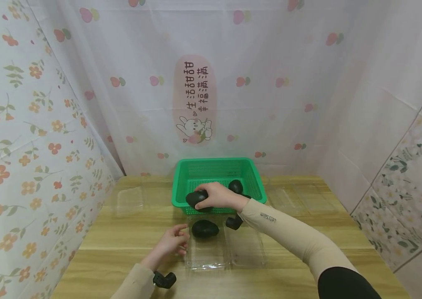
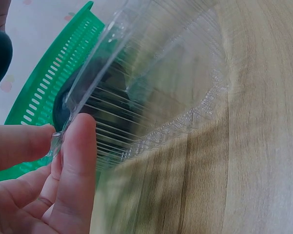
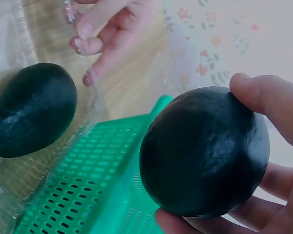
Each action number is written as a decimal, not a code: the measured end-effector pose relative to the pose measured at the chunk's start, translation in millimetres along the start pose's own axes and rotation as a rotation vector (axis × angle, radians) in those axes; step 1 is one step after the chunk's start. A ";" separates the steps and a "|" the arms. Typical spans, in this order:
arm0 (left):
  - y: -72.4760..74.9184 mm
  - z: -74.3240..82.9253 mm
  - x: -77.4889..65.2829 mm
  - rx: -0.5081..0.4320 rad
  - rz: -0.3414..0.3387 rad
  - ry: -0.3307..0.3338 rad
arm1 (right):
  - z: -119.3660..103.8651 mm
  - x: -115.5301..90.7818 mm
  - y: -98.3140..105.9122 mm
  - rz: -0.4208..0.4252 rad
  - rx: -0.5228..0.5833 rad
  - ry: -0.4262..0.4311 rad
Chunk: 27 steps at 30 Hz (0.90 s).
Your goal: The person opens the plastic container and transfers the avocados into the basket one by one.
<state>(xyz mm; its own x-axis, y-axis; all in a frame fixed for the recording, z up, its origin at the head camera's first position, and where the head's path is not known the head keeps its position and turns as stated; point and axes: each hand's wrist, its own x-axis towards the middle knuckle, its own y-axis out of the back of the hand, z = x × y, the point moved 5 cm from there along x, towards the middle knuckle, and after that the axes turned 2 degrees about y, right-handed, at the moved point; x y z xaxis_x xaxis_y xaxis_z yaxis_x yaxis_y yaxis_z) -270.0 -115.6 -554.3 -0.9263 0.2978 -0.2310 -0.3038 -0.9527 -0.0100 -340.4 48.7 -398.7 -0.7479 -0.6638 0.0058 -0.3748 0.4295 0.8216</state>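
Observation:
My right hand (image 1: 221, 196) holds a dark avocado (image 3: 205, 151) above the near rim of the green plastic basket (image 1: 215, 160), with thumb and fingers around it. Another dark avocado (image 1: 205, 229) lies in the far half of a clear plastic container (image 1: 208, 258) in front of the basket. At that container's left side, my left hand (image 2: 44, 180) pinches its rim between thumb and finger. A second clear tray-like part (image 1: 247, 249) lies directly to the right; whether the two are joined I cannot tell. Inside the basket sits a further avocado (image 1: 235, 186), with another partly hidden by my right arm.
More clear plastic containers lie on the wooden table (image 1: 99, 241), one on the left (image 1: 130, 198) and others on the right (image 1: 287, 198). Patterned cloth (image 1: 140, 124) hangs behind the table and along both sides. Black camera mounts (image 1: 165, 280) sit at both wrists.

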 end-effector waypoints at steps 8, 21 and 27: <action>0.2 -0.2 -0.5 0.004 0.002 -0.011 | 10.6 11.9 1.3 0.037 0.016 -0.026; -0.2 0.9 -0.9 0.000 -0.014 -0.026 | 15.9 29.8 3.2 0.072 0.017 -0.071; -1.0 2.5 -2.1 0.002 -0.013 -0.021 | 19.6 36.7 3.3 0.085 0.019 -0.086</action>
<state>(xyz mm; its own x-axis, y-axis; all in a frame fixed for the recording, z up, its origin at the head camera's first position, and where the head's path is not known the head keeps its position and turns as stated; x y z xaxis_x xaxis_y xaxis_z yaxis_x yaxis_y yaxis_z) -268.3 -115.2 -551.3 -0.9267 0.3112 -0.2108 -0.3162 -0.9486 -0.0105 -379.9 37.8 -407.0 -0.8214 -0.5697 0.0258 -0.3175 0.4944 0.8092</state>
